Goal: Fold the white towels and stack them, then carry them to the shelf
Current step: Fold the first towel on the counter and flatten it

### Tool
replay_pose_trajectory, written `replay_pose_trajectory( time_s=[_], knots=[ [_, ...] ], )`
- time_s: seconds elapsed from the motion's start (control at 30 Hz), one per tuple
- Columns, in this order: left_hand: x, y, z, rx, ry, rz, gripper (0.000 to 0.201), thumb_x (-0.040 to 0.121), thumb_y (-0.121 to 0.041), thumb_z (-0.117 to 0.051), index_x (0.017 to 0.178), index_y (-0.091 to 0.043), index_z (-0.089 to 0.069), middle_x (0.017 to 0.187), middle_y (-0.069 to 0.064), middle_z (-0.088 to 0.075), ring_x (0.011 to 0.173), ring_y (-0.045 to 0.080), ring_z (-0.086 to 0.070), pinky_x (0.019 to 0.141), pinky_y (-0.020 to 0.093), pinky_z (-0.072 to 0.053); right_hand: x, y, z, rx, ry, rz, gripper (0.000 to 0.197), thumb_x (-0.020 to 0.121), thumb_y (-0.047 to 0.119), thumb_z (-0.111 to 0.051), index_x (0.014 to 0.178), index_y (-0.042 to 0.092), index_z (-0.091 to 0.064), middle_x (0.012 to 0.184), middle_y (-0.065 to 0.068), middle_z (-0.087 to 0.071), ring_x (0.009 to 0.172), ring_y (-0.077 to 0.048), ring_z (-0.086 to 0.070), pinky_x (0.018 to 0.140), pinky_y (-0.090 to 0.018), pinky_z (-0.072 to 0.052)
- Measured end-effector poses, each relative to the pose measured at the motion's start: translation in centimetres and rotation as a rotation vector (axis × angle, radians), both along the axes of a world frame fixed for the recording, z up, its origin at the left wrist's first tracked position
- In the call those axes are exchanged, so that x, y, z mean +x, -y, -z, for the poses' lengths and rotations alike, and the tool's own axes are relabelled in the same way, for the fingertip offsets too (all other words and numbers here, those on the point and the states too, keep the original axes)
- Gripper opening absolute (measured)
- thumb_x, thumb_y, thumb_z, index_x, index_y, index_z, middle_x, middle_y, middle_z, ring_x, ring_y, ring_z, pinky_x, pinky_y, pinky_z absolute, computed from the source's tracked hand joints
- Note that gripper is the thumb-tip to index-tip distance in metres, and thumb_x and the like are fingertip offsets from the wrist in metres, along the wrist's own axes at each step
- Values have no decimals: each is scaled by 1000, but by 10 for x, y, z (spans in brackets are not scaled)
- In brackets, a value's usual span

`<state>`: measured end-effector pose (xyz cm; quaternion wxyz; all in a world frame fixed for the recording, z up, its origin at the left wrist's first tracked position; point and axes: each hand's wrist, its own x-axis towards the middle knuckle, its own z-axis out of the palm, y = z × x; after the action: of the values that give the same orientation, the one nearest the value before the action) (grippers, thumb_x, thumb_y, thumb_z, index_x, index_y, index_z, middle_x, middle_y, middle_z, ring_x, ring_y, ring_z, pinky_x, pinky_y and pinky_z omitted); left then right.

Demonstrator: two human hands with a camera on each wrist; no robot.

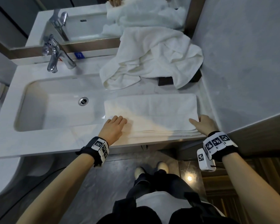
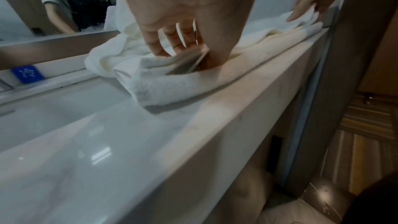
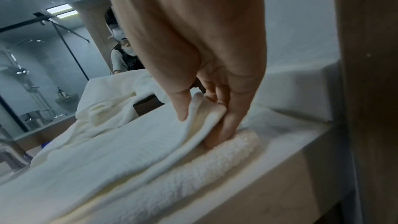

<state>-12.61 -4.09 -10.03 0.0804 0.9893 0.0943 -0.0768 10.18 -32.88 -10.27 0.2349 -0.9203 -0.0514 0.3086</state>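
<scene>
1. A folded white towel [image 1: 150, 113] lies flat on the surface [image 1: 39, 143] in the lower middle of the head view, just right of the sink basin [image 1: 55, 102], its layered edge along the front lip of the surface.
2. The left hand [image 1: 114, 128] sits at the towel's lower left corner. In the left wrist view its fingers [image 2: 155, 43] point down, spread and fairly straight, tips pressing into the cloth [image 2: 172, 83]; whether the thumb closes around a layer cannot be told.
3. The right hand [image 1: 204, 125] is at the towel's lower right corner, close to the grey side wall [image 1: 241, 62].
4. In the right wrist view the thumb lies on top of the upper layers [image 3: 129, 142] and the fingers [image 3: 228, 122] are tucked beneath them, so the hand pinches the raised top layers while the thick bottom fold stays on the surface.
5. A second, unfolded towel [image 1: 152, 57] is heaped in the upper middle of the head view, behind the folded one and apart from it, leaning against the mirror [image 1: 87, 21].
6. It partly covers a dark box [image 1: 166, 80] beside the wall.
7. A chrome tap [image 1: 55, 57] stands at the upper left, behind the basin, whose drain [image 1: 83, 101] shows near the folded towel's left end.
8. The shelf cannot be made out in any view.
</scene>
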Motion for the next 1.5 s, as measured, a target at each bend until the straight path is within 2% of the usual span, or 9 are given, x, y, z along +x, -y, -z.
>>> replay_pose_trajectory(
  time_s=[0.2,0.5,0.6,0.83,0.93,1.03,1.1,1.23,1.5],
  knots=[
    [-4,-12,-12,-26,246,73,47,49,0,-79,87,-11,-54,83,6,-60,82,20,-46,62,30,-47,6,2,1,171,-63,129,43,90,30,-49,122,1,-52,122,-16,-60,110,-34,-56,97,-45,-45],
    [-33,-4,3,-88,63,167,46,47,-7,-83,86,-12,-57,82,1,-62,80,13,-39,72,25,-34,4,10,10,166,19,44,24,87,17,-59,102,2,-48,100,-15,-55,94,-32,-54,76,-37,-40],
    [-36,-3,5,-36,-4,191,59,40,-10,-85,89,-17,-53,83,-3,-62,78,13,-54,70,19,-36,9,10,10,148,34,5,23,87,16,-59,100,3,-45,98,-15,-52,93,-31,-53,77,-38,-40],
    [-36,6,11,-67,6,198,55,39,15,-61,87,-12,-55,81,2,-62,69,23,-61,67,22,-26,10,14,11,121,55,-47,26,83,11,-63,99,6,-44,97,-16,-54,90,-30,-54,74,-37,-42],
    [-35,-5,4,-188,-92,98,34,60,-11,-60,94,-12,-55,92,2,-61,80,25,-59,70,24,-29,7,16,11,158,19,-22,40,79,9,-70,112,1,-47,110,-19,-59,101,-34,-57,89,-46,-48],
    [-16,-6,-11,-185,-92,94,38,77,-43,-43,98,-15,-57,93,1,-61,85,24,-58,70,28,-35,7,14,8,101,74,-35,39,82,23,-70,109,1,-53,106,-17,-61,95,-32,-57,81,-38,-46],
    [7,2,-15,-153,7,46,41,89,-45,-43,114,-15,-56,112,2,-60,102,21,-55,85,33,-41,8,10,5,92,130,19,37,87,29,-64,108,-1,-56,109,-19,-62,98,-34,-58,83,-37,-44],
    [62,27,-12,-175,-51,-6,72,92,-45,-50,148,-12,-20,155,7,-24,143,22,-22,115,36,-24,11,1,1,108,101,138,45,89,31,-59,121,0,-49,126,-19,-56,115,-34,-53,94,-36,-41],
    [104,34,8,-159,-367,89,103,85,-59,-50,147,-11,17,157,6,24,145,25,20,118,45,4,21,-3,-2,97,-190,180,51,85,38,-62,117,-1,-58,118,-18,-63,108,-35,-59,98,-43,-47]
  ],
)
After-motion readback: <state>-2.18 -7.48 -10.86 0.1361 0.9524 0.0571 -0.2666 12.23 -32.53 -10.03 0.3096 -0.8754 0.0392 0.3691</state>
